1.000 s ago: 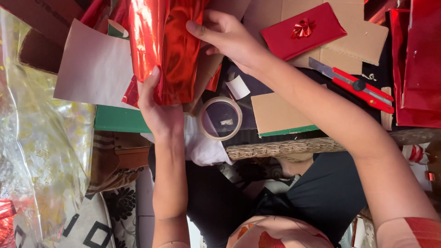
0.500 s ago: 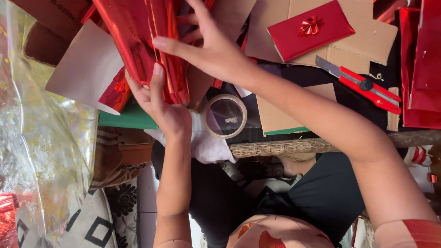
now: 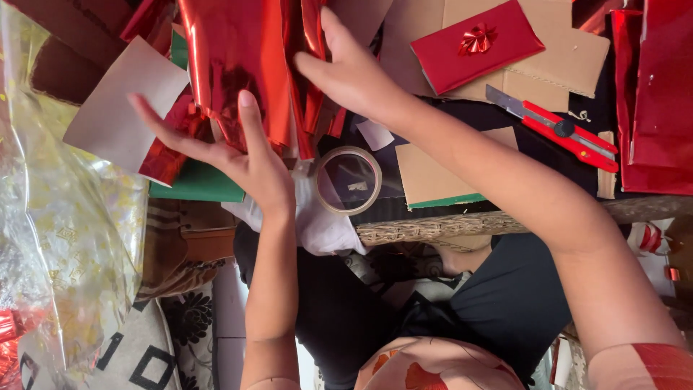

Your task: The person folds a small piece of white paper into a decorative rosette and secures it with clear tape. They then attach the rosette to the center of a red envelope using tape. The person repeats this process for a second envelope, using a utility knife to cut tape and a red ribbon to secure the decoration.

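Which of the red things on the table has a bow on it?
The flat red wrapped box lying on the cardboard, beyond the red utility knife. The shiny red foil under both hands has no bow.

Red foil wrap (image 3: 245,65) cut off at top edge

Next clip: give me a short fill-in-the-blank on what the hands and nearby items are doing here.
1. Both hands, the left hand and the right hand, press on a shiny sheet of ____ foil wrap.
2. The ring lying between the two forearms is a roll of ____.
3. The wrapped gift box carries a small red ____ on top.
4. The utility knife with the red handle lies untouched, to the ____ of the right forearm in the picture.

Missing words: red; tape; bow; right
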